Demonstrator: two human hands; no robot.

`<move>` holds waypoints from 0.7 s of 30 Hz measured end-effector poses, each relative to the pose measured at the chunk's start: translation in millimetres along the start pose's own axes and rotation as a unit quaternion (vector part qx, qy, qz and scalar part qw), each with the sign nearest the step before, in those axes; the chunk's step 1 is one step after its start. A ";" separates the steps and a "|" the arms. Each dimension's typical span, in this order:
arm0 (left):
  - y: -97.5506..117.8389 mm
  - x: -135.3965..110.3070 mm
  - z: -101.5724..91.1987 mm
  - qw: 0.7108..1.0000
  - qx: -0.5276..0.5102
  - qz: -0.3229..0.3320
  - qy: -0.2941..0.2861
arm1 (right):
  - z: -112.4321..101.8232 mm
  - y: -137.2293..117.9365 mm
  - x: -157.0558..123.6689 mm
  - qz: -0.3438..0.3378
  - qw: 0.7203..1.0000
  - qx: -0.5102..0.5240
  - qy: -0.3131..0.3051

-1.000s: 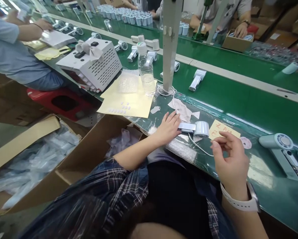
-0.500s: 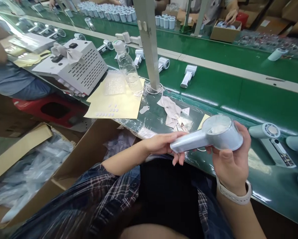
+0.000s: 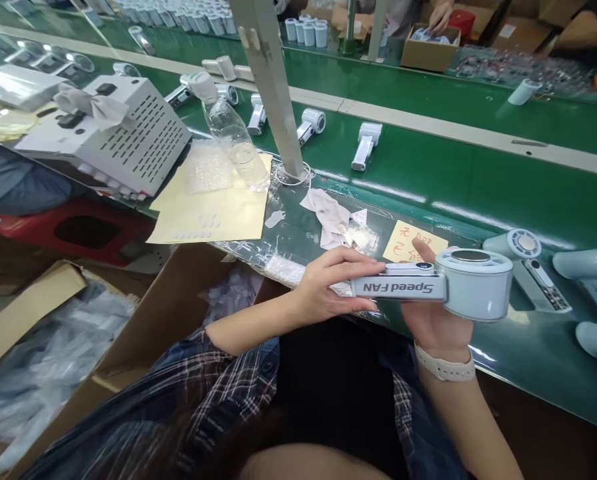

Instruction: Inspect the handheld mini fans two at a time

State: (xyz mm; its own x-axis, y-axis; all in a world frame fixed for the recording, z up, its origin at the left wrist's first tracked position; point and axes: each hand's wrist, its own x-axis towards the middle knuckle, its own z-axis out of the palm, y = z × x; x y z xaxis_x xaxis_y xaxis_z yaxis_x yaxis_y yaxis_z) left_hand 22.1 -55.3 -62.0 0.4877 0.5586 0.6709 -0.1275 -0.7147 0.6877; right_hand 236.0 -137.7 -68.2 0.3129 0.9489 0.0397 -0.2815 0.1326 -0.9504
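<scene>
Left fingers (image 3: 346, 270) grip fan handle (image 3: 399, 287); lettering (image 3: 403, 289) now visible, unlike earlier; right fingers (image 3: 424, 251) partly hidden, hold unclear.

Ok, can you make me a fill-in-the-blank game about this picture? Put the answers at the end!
1. The left hand holds the fan by its ____.
2. The printing on the fan reads "Speed ____".
3. A pale strap goes around the person's ____ wrist.
4. The clear bottle stands on a sheet coloured ____.

Missing words: handle; FAN; right; yellow.
</scene>
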 end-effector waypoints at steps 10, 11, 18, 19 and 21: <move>-6.2 -13.9 5.4 0.996 0.014 -0.068 -0.049 | 9.7 -1.8 3.3 0.129 0.984 0.118 0.046; -7.1 -14.6 5.5 0.996 0.005 -0.071 -0.048 | 11.7 -2.3 2.7 0.128 0.981 0.130 0.060; -7.8 -17.7 5.4 0.994 -0.054 -0.093 -0.020 | 31.2 -4.1 4.3 0.105 0.979 0.153 0.089; -7.1 -19.1 5.4 0.993 -0.060 -0.105 -0.021 | 33.9 -4.5 4.8 0.110 0.979 0.145 0.089; -5.4 -22.0 5.8 0.989 -0.059 -0.132 -0.024 | 37.6 -5.3 4.9 0.113 0.981 0.133 0.083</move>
State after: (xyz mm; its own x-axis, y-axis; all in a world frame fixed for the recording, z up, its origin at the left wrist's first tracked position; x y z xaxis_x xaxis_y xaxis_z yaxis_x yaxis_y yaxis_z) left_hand 17.1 -66.1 -82.1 0.5573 0.6967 0.4517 -0.0887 -0.4910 0.8666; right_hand 205.0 -123.0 -51.4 0.3521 0.9064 -0.2335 -0.5808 0.0160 -0.8139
